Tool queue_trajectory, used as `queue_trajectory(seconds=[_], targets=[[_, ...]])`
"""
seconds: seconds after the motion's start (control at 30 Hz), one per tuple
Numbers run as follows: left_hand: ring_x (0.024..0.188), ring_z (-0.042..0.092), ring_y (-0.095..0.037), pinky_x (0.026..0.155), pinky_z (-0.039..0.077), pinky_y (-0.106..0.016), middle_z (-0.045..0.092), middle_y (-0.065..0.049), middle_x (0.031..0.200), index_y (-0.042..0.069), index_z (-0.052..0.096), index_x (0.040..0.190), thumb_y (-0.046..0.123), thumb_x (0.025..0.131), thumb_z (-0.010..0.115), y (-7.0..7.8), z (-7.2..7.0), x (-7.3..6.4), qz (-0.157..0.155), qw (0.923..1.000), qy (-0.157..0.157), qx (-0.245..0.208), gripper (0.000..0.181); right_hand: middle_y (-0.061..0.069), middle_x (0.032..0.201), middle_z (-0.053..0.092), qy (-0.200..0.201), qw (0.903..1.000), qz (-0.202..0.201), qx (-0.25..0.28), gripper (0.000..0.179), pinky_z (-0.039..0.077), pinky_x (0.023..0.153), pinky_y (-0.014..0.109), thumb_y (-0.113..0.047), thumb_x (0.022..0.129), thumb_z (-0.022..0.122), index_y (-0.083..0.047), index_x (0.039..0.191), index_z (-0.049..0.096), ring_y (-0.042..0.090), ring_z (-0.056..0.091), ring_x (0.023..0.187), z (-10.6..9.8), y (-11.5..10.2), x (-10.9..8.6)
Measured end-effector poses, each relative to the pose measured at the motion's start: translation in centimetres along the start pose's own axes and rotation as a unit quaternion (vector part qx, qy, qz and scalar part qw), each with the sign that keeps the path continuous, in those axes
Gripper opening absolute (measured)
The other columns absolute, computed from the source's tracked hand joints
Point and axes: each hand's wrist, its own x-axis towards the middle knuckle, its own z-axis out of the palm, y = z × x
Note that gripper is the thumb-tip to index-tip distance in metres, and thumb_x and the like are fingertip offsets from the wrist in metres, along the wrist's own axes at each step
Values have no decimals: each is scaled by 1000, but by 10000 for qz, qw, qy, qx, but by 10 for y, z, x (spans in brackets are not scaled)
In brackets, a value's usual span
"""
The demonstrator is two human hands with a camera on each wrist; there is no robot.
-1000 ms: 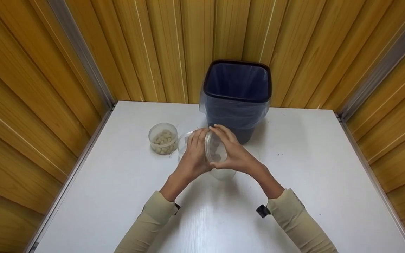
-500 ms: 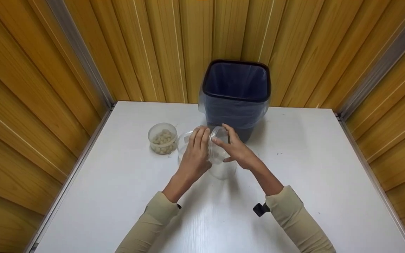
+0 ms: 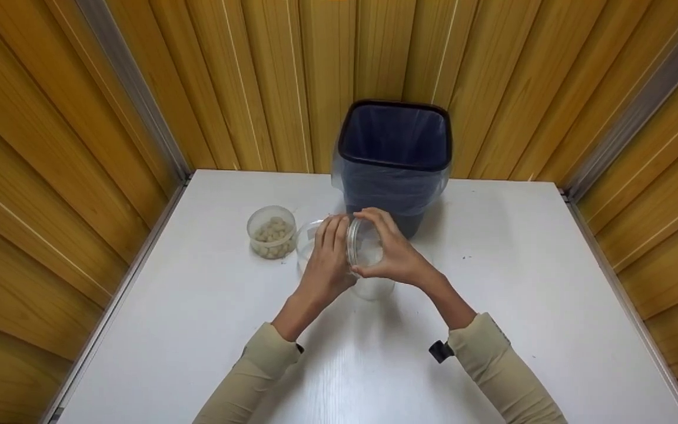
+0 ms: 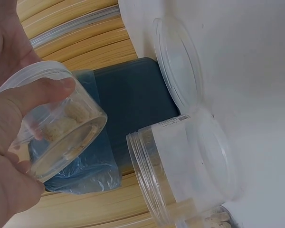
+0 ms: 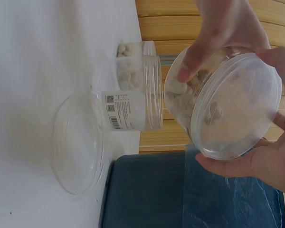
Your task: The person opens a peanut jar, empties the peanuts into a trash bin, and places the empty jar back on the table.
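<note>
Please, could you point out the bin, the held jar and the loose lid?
Bin (image 5: pixel 142 192): right wrist view, bare side wall.
Held jar (image 4: pixel 71 126): left wrist view, clear side wall.
Loose lid (image 5: pixel 78 145): right wrist view, its flat middle.

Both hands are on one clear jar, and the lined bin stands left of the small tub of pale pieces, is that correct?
No: the head view shows the lined bin right of the small tub, not left. The left hand and right hand are on one clear jar.
</note>
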Motion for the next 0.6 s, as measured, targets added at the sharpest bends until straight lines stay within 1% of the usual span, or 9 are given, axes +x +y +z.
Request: queue_trajectory(seconds=[0.07, 0.2, 0.4, 0.6], targets=[[143, 33, -40, 118, 34, -45, 37, -23, 152, -4, 30, 151, 13, 54, 99, 0, 0, 0, -72, 9999, 12, -139, 121, 14, 157, 31, -23, 9997, -213, -155, 97, 40, 113, 53, -26, 68, 92, -16, 150, 41, 30, 31, 146, 0, 2, 0], [142, 32, -40, 117, 36, -45, 38, -22, 151, -2, 30, 151, 16, 54, 100, 0, 0, 0, -177, 9993, 84, -323, 121, 13, 158, 29, -69, 9986, -492, -191, 97, 41, 112, 55, -25, 68, 92, -17, 149, 41, 30, 30, 147, -2, 4, -1], [141, 33, -38, 117, 36, -45, 38, -21, 150, 0, 30, 150, 18, 53, 100, 1, 1, 2, -272, 9987, 120, -424, 121, 13, 159, 29, -33, 9977, -671, -111, 97, 40, 111, 56, -25, 68, 92, -19, 149, 41, 30, 29, 147, -6, 6, -2], [139, 34, -39, 115, 37, -47, 39, -22, 149, -2, 29, 150, 20, 50, 102, -1, 1, 2, -559, 9957, 160, -727, 125, 15, 158, 30, 69, 9971, -758, 4, 97, 38, 113, 57, -22, 67, 93, -13, 149, 41, 30, 29, 148, -14, 12, -4]])
